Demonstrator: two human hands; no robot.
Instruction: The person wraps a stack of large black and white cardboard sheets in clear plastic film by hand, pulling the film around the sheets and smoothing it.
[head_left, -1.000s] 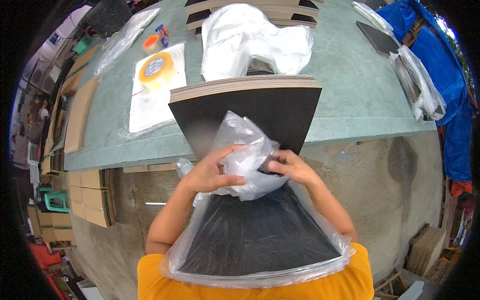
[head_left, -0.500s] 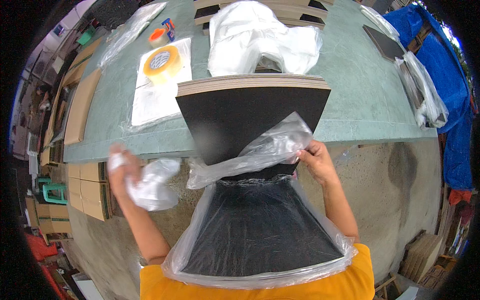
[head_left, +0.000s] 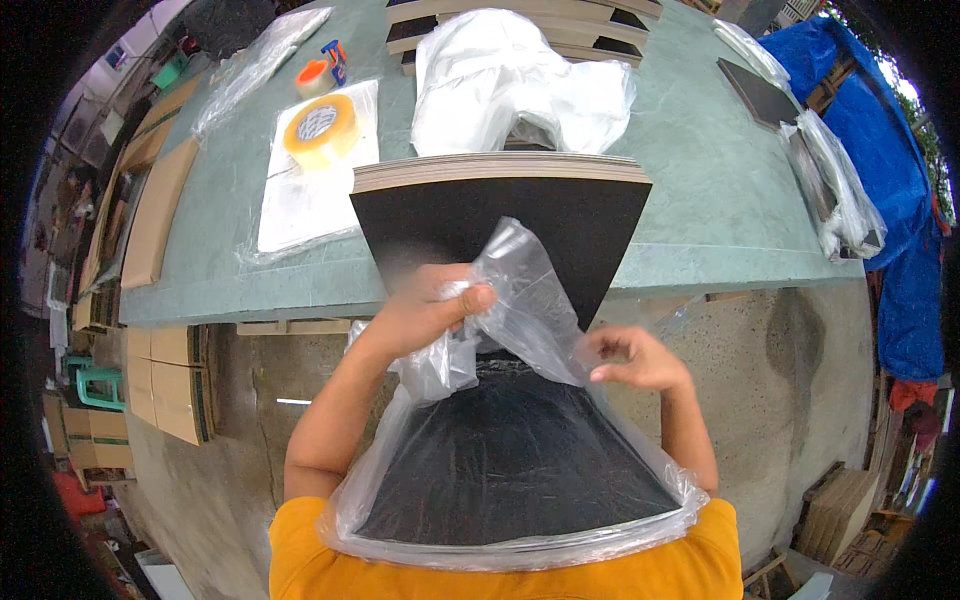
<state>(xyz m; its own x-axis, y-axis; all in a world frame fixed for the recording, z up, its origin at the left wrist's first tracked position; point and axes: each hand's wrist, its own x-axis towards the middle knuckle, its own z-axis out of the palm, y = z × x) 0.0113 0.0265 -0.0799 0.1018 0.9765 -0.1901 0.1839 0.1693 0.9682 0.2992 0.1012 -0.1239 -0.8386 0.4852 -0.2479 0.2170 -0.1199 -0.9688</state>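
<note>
My left hand [head_left: 440,305] is closed around a crumpled clear plastic bag [head_left: 520,285], with more whitish film bunched below the fist. The bag stretches right to my right hand [head_left: 640,358], whose curled fingertips are at its lower corner; slight blur softens that contact. Behind both hands, a thick stack of black-faced boards [head_left: 560,215] with pale edges leans at the table's front edge. Closest to my body lies a black panel [head_left: 510,460] covered in clear plastic, its near edge against my orange shirt.
On the green table [head_left: 690,200] are a white plastic heap [head_left: 480,90], a clear tape roll [head_left: 320,125] on a white packet, and an orange tape roll [head_left: 313,75]. A plastic-wrapped bundle [head_left: 835,190] lies at right beside blue tarp. Cartons [head_left: 175,390] stand at lower left.
My left hand has swung in from the left with its film and now grips the bag before the boards. My right hand is slightly lower, and the bag has swung upright.
</note>
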